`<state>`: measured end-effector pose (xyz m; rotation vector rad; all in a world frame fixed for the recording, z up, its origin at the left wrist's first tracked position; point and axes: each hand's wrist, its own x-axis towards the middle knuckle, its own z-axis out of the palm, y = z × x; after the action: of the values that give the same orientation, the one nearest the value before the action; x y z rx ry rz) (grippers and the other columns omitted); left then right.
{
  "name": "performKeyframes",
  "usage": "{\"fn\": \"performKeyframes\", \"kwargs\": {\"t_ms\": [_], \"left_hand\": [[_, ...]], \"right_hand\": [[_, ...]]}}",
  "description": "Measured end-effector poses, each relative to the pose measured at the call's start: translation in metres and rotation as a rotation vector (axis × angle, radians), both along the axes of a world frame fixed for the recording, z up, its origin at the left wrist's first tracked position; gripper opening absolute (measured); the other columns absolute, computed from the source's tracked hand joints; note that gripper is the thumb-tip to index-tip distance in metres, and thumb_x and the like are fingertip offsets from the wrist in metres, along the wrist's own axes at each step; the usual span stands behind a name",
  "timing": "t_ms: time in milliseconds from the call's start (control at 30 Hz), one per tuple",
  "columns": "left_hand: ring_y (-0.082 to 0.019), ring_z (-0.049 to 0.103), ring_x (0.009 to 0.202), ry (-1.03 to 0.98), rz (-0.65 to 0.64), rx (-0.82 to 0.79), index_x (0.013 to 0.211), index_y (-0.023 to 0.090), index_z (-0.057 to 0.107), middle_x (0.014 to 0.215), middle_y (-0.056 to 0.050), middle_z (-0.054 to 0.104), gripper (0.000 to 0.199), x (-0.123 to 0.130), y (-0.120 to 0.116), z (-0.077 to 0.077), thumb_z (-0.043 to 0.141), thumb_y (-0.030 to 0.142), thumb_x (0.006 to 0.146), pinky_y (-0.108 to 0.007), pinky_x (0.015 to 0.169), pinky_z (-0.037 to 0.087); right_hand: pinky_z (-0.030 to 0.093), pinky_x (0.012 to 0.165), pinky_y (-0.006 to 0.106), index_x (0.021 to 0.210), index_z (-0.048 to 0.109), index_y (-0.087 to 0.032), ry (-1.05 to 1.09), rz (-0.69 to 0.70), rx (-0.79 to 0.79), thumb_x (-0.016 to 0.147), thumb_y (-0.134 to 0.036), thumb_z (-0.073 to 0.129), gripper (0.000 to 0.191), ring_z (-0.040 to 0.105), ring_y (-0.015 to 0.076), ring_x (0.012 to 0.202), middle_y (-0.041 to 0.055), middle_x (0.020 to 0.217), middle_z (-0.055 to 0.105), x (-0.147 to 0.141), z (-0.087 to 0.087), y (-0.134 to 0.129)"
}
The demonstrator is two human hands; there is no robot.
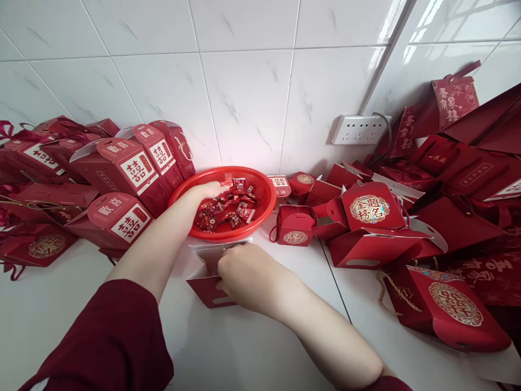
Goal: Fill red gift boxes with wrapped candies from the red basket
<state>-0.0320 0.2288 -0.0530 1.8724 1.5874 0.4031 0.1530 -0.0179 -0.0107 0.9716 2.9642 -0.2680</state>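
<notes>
My left hand reaches into a red plastic basket of small red wrapped packets. Its fingertips are blurred among the packets, so I cannot tell whether they grip one. Just in front of the basket stands a dark red paper gift box with its top unfolded. My right hand is curled closed over that box's right side, fingers at the upper rim and thumb against the near wall. Part of the box's inside is hidden behind this hand.
Closed red gift boxes are stacked on the left. On the right lies a crowded pile of red boxes, with a larger corded one nearer me. A white power strip is against the tiled wall behind.
</notes>
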Motion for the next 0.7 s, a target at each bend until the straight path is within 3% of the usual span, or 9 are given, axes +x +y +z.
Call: {"fn": "performKeyframes", "kwargs": {"t_ms": [133,200,267,333,400,533,633,700], "left_hand": [[-0.025,0.069,0.097,-0.205,-0.045,0.046,0.094,0.011,0.071,0.103,-0.016,0.074,0.055,-0.002,-0.046,0.030,0.057,0.063,0.085,-0.037,0.092,0.053],[-0.022,0.068,0.097,-0.327,-0.064,0.148,0.094,0.014,0.071,0.104,-0.014,0.074,0.057,-0.008,-0.087,0.044,0.047,0.066,0.089,-0.035,0.093,0.052],[-0.021,0.068,0.088,-0.515,-0.103,0.313,0.083,0.015,0.070,0.093,-0.011,0.074,0.048,-0.016,-0.133,0.056,0.051,0.058,0.091,-0.034,0.088,0.053],[-0.019,0.067,0.085,-0.441,-0.198,0.313,0.079,0.017,0.071,0.086,-0.007,0.073,0.041,-0.024,-0.177,0.068,0.051,0.049,0.095,-0.029,0.086,0.052],[-0.020,0.067,0.083,-0.381,-0.306,0.206,0.077,0.018,0.073,0.082,-0.006,0.073,0.043,-0.029,-0.209,0.078,0.048,0.047,0.096,-0.029,0.082,0.053],[-0.020,0.068,0.085,-0.337,-0.413,0.086,0.079,0.020,0.076,0.086,-0.005,0.075,0.040,-0.023,-0.227,0.084,0.046,0.040,0.097,-0.028,0.085,0.053],[-0.020,0.068,0.086,-0.322,-0.438,0.083,0.077,0.019,0.077,0.087,-0.004,0.075,0.040,-0.014,-0.218,0.076,0.044,0.034,0.095,-0.027,0.087,0.053],[-0.020,0.067,0.087,-0.295,-0.415,0.089,0.075,0.019,0.076,0.085,-0.004,0.074,0.040,-0.010,-0.210,0.069,0.043,0.031,0.094,-0.026,0.088,0.053]], "right_hand": [[0.035,0.053,0.028,0.077,0.069,-0.015,0.080,-0.056,-0.047,0.088,-0.025,0.063,0.016,0.061,0.0190,0.063,0.0064,0.070,0.068,0.007,0.002,0.001],[0.033,0.053,0.026,0.075,0.067,-0.016,0.238,-0.037,-0.099,0.089,-0.024,0.063,0.017,0.056,0.0146,0.059,0.0037,0.070,0.067,0.015,0.008,0.000],[0.034,0.056,0.024,0.074,0.065,-0.017,0.443,0.007,-0.130,0.093,-0.026,0.060,0.022,0.051,0.0113,0.059,0.0009,0.071,0.065,0.024,0.017,-0.001],[0.035,0.058,0.023,0.073,0.062,-0.017,0.667,-0.004,-0.146,0.097,-0.032,0.056,0.029,0.049,0.0095,0.060,-0.0012,0.070,0.062,0.032,0.024,-0.003],[0.036,0.057,0.022,0.078,0.061,-0.017,0.866,-0.125,-0.144,0.099,-0.041,0.051,0.033,0.047,0.0085,0.058,-0.0028,0.068,0.059,0.038,0.028,-0.002],[0.037,0.055,0.023,0.101,0.063,-0.019,1.001,-0.310,-0.141,0.097,-0.045,0.053,0.028,0.048,0.0091,0.058,-0.0018,0.079,0.064,0.043,0.023,0.010],[0.040,0.059,0.024,0.103,0.063,-0.019,1.008,-0.225,-0.276,0.096,-0.037,0.056,0.020,0.052,0.0094,0.063,0.0004,0.090,0.067,0.042,0.016,0.022],[0.041,0.058,0.023,0.094,0.064,-0.018,0.996,-0.181,-0.377,0.095,-0.032,0.058,0.015,0.051,0.0091,0.062,-0.0002,0.085,0.066,0.042,0.013,0.029]]}}
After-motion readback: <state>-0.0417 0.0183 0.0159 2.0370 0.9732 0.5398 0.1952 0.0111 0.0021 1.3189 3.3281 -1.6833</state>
